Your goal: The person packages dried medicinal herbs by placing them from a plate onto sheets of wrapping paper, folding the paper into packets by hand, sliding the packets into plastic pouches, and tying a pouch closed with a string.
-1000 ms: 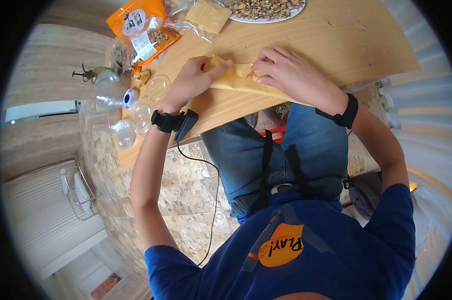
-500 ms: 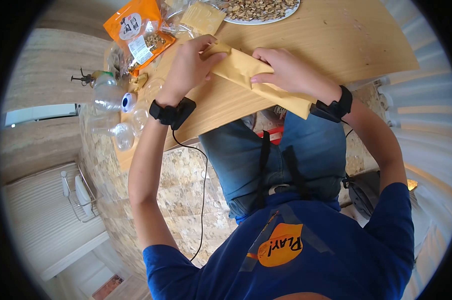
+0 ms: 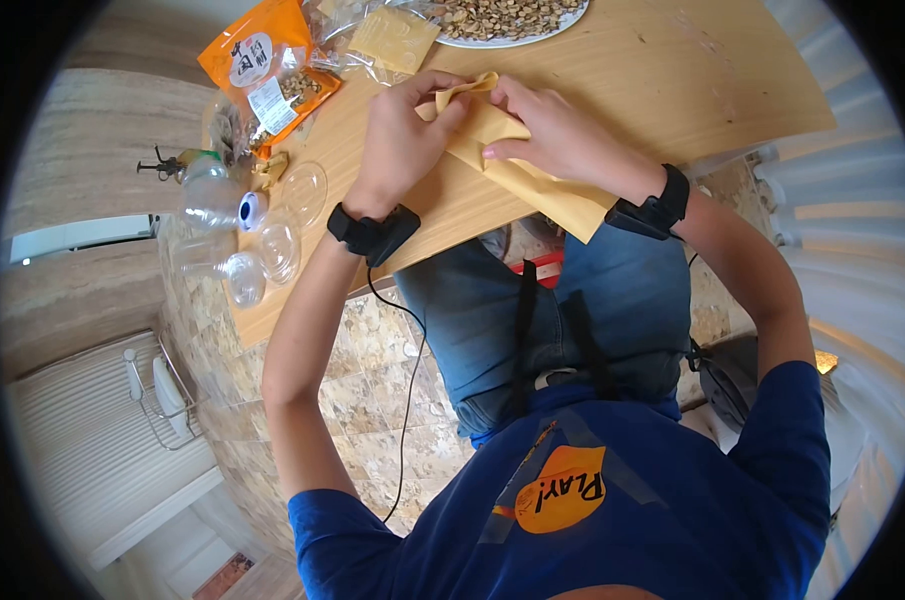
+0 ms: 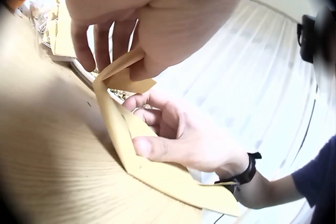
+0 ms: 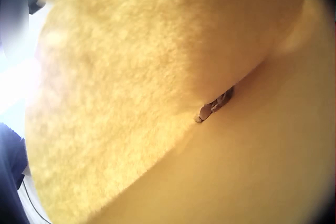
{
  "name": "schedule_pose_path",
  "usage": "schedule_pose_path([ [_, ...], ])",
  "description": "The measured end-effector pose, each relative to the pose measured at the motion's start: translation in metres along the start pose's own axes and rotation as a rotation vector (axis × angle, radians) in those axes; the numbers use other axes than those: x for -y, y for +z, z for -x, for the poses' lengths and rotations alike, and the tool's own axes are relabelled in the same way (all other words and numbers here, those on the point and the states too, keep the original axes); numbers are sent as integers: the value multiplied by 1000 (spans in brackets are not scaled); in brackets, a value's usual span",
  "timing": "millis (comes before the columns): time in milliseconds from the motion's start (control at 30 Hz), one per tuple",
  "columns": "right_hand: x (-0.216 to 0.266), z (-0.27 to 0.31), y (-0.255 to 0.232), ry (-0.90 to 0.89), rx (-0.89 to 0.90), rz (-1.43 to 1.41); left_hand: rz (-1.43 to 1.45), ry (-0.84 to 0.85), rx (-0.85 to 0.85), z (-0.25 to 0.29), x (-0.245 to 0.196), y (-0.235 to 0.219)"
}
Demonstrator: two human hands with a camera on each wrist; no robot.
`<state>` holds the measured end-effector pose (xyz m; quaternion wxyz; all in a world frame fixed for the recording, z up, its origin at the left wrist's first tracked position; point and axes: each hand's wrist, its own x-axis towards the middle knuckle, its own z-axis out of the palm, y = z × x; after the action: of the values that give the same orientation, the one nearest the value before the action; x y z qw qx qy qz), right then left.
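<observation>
A long folded piece of yellow-brown paper (image 3: 542, 190) slants over the front edge of the table. My left hand (image 3: 402, 140) pinches its upper end between thumb and fingers. Close beside it, my right hand (image 3: 562, 130) grips the paper, thumb on the near side and curled fingers at the top edge. In the left wrist view, the top end of the paper (image 4: 113, 113) bends over under my left hand (image 4: 152, 19), while the thumb of my right hand (image 4: 184, 134) lies along the fold. The paper (image 5: 115, 87) fills most of the right wrist view, with a narrow gap beside it.
An orange pouch (image 3: 272, 70) lies at the table's far left, beside a clear bag with yellow squares (image 3: 392, 40). Behind my hands is a white plate (image 3: 512, 45) of dried slices. Clear plastic lids (image 3: 279, 250) and a bottle (image 3: 212, 200) stand left. A cable (image 3: 402, 440) hangs from my left wrist.
The paper swung out from lying along the table edge to a slant, its lower end past the edge. My hands have come closer together at its upper end, which is now bent over.
</observation>
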<state>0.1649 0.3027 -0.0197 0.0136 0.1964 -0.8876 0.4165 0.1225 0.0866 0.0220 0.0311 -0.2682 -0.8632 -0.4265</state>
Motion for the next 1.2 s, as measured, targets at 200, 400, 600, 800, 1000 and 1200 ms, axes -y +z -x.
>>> schedule_pose_path([
  [200,-7,-1,1,62,0,117,-33,36,142,20,-24,-1],
  [400,-9,1,3,-27,-59,316,-21,256,356,30,-8,5],
  [600,-8,2,3,-32,-53,336,-110,196,480,30,-13,-2],
  [800,-8,7,0,-66,-41,325,19,200,563,31,-5,-12],
  [1000,-12,8,2,-168,-126,365,54,242,593,38,3,-13],
  [1200,-21,4,-9,-247,-76,340,218,107,726,41,-9,-15],
])
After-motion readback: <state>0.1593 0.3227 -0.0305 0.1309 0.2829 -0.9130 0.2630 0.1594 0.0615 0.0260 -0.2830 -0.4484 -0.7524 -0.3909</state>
